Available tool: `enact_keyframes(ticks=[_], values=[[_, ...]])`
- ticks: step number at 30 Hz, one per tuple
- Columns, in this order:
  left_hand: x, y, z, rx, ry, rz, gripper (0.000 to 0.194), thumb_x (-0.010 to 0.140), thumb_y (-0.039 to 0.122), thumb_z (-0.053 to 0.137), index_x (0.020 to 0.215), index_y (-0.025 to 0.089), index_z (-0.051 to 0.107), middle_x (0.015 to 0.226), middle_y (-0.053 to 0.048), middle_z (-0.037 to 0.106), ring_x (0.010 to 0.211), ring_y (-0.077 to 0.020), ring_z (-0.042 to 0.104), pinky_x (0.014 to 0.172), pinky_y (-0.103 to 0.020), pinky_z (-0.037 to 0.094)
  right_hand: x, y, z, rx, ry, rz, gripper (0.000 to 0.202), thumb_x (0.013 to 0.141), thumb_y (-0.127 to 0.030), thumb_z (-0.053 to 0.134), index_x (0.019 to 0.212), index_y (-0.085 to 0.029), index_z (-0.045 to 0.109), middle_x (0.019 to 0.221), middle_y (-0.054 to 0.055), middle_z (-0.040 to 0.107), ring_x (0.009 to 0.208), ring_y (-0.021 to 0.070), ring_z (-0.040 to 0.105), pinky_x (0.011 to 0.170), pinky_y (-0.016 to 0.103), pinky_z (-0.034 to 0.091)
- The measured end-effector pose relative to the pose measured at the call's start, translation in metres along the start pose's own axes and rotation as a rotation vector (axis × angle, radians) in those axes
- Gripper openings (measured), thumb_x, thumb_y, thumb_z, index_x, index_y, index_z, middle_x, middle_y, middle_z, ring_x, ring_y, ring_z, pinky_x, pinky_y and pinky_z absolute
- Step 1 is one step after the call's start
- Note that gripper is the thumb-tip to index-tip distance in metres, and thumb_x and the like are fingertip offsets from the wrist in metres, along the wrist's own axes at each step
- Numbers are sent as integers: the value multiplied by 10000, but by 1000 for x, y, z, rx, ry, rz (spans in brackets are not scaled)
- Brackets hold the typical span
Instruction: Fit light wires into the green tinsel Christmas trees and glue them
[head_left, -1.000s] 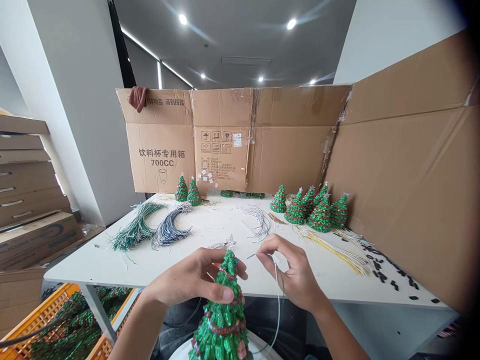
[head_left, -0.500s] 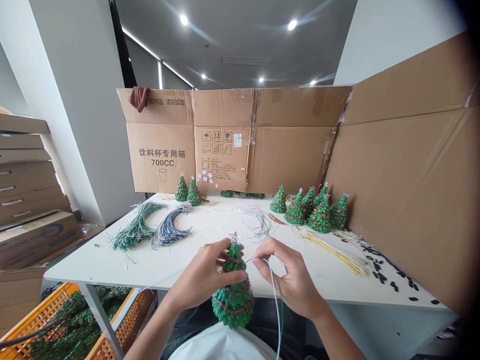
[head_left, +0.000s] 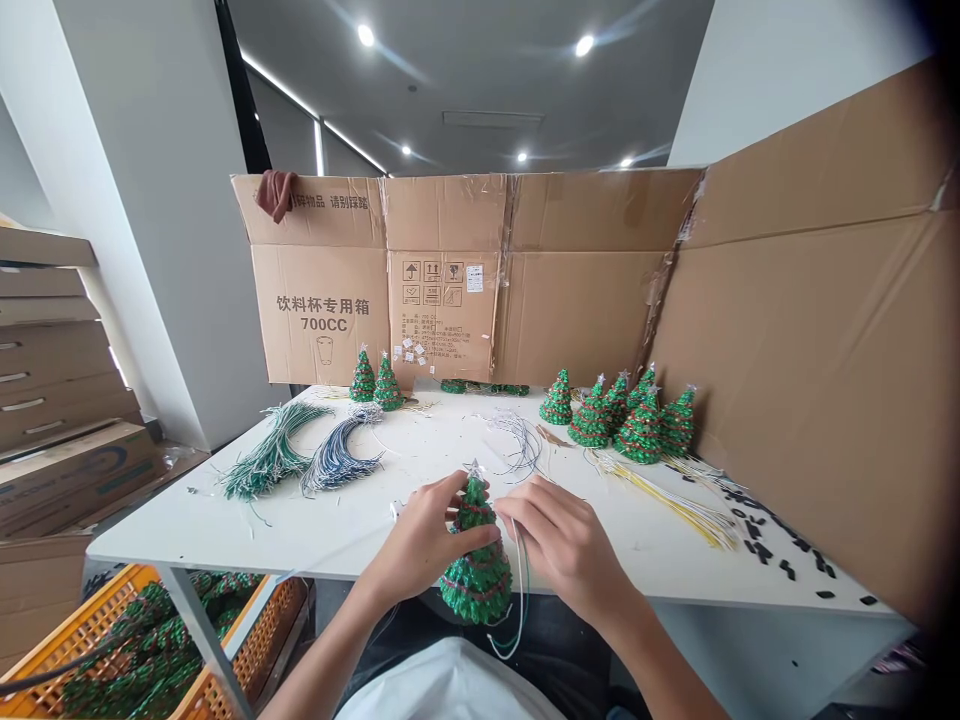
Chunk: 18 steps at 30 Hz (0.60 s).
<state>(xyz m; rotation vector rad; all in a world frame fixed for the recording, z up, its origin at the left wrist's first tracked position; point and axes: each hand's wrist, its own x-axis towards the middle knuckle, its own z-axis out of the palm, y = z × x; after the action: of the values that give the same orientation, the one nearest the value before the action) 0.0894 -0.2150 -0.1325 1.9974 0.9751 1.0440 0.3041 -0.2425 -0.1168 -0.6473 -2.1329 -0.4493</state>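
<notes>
A small green Christmas tree (head_left: 478,578) with red trim and a clear star (head_left: 473,467) on top stands nearly upright at the table's front edge. My left hand (head_left: 427,535) wraps round its upper part, thumb across the front. Beside the tree's right side, my right hand (head_left: 559,540) pinches a thin white and green wire (head_left: 519,600), which hangs in a loop below the fingers. The pinched tips are close to the tree, and whether they touch it I cannot tell.
Bundles of green wires (head_left: 270,455) and blue wires (head_left: 341,452) lie at left, yellow wires (head_left: 675,500) at right. Several finished trees (head_left: 641,425) stand at back right. Black bits (head_left: 761,550) are scattered at the right. Cardboard (head_left: 577,300) walls the back; an orange crate (head_left: 214,690) sits below left.
The tree has been raised slightly and shifted a little right with my left hand. My right hand has turned and come nearer the trunk, and the wire's free end has swung up into view.
</notes>
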Motion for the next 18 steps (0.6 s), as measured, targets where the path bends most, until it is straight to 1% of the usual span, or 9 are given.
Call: enact_keyframes(ticks=[3, 5, 8, 12, 15, 18], values=[[0, -1, 1, -4, 1, 16, 328, 896, 393, 792, 867, 234, 507, 914, -5, 700, 892, -215, 684, 791, -325, 563, -2, 2, 3, -92, 21, -96, 209, 1057, 21, 572, 1132, -138, 686, 925, 86, 736, 842, 228, 651, 739, 363, 530], [0, -2, 2, 29, 15, 33, 278, 893, 378, 786, 885, 235, 548, 918, -12, 720, 893, -225, 689, 806, -336, 564, -2, 2, 4, -112, 26, -143, 198, 1062, 8, 578, 1171, -108, 695, 950, 104, 756, 862, 239, 656, 753, 377, 539], [0, -4, 4, 76, 35, 49, 216, 893, 365, 779, 935, 244, 606, 925, -19, 739, 900, -239, 697, 828, -351, 567, -1, 1, 3, -106, 13, -173, 173, 1063, -7, 589, 1158, -89, 708, 944, 114, 762, 858, 244, 653, 744, 383, 540], [1, -7, 5, 92, 36, 54, 207, 884, 357, 785, 959, 249, 625, 917, -21, 742, 896, -242, 698, 837, -355, 569, 1, 1, -1, -12, -12, -142, 164, 1034, 8, 637, 1076, -126, 721, 874, 76, 736, 803, 219, 630, 700, 358, 517], [2, -9, 4, 84, 35, 63, 215, 867, 334, 791, 938, 245, 608, 914, -17, 740, 882, -234, 693, 830, -347, 566, 0, 4, -1, 95, -55, -99, 184, 1041, 4, 619, 1040, -156, 709, 864, 60, 722, 787, 205, 622, 690, 345, 507], [1, -9, 3, 94, 30, 69, 221, 861, 320, 784, 913, 244, 582, 911, -11, 735, 870, -226, 685, 830, -345, 563, -1, 6, 1, 152, -88, -69, 184, 1044, -9, 616, 1018, -176, 689, 841, 43, 703, 761, 198, 611, 673, 340, 493]])
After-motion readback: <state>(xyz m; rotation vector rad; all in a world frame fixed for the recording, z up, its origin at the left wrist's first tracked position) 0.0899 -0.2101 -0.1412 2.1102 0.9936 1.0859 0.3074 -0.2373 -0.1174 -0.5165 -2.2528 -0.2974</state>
